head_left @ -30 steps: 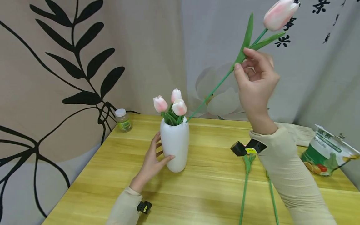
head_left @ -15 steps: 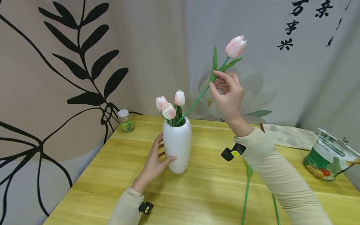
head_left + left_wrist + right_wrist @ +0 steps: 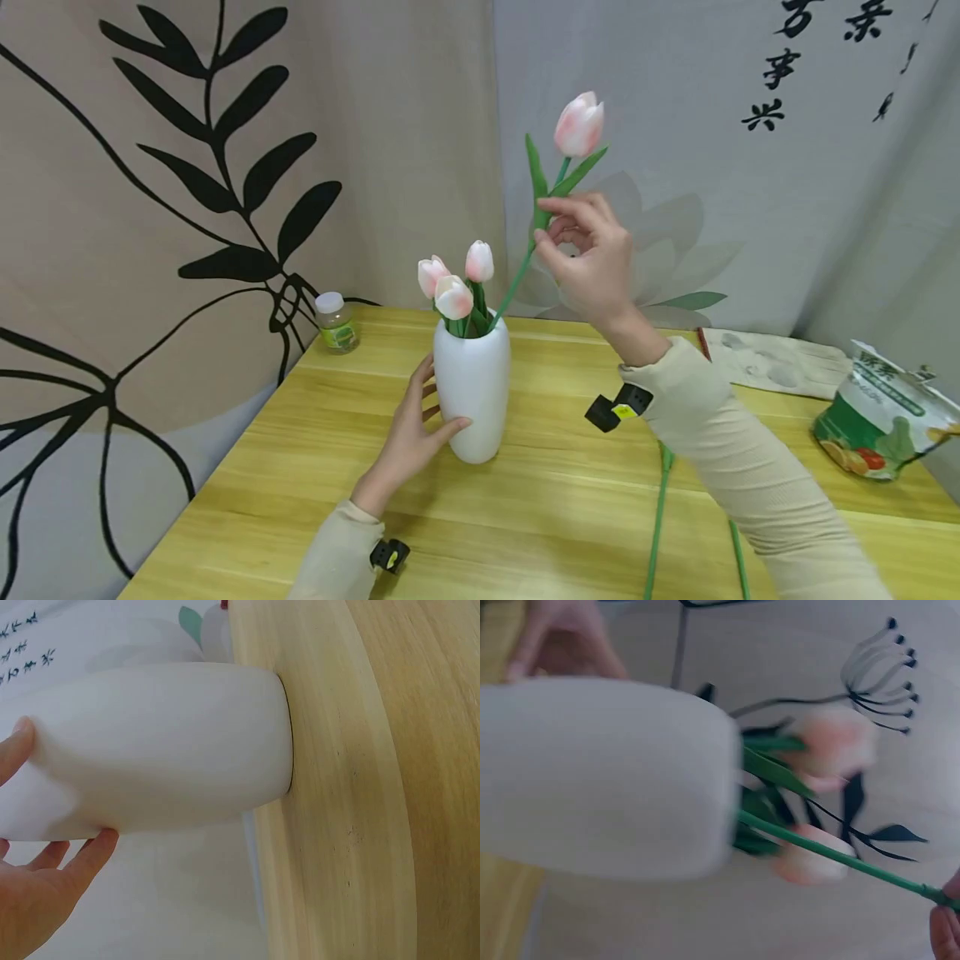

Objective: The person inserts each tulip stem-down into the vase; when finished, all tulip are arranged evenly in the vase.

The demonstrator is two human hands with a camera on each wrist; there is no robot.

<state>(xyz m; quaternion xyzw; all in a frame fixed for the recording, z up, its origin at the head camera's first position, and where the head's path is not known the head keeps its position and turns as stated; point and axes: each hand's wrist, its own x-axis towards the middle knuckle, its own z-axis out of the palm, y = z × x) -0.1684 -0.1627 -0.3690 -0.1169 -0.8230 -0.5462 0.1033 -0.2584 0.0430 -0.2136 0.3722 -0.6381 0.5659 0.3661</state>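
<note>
We see a yellow wood-grained bench (image 3: 300,475) bearing a smooth white tapered vase (image 3: 474,392), upright, its side gripped by the fingers of the left hand (image 3: 405,442). Above it, the right hand (image 3: 596,262) pinches with its fingers a pale-pink, green-stemmed tulip (image 3: 579,127), tilted, its stem dipping into the vase's mouth. Beside that stem we find three matching pink-white tulips (image 3: 454,297) standing in the vase.

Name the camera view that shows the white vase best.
The head view: it shows the white vase from top to bottom, with only the left hand overlapping one side. The left wrist view shows its lower body, top cut off; the right wrist view shows its upper part, blurred, bottom out of frame.
</note>
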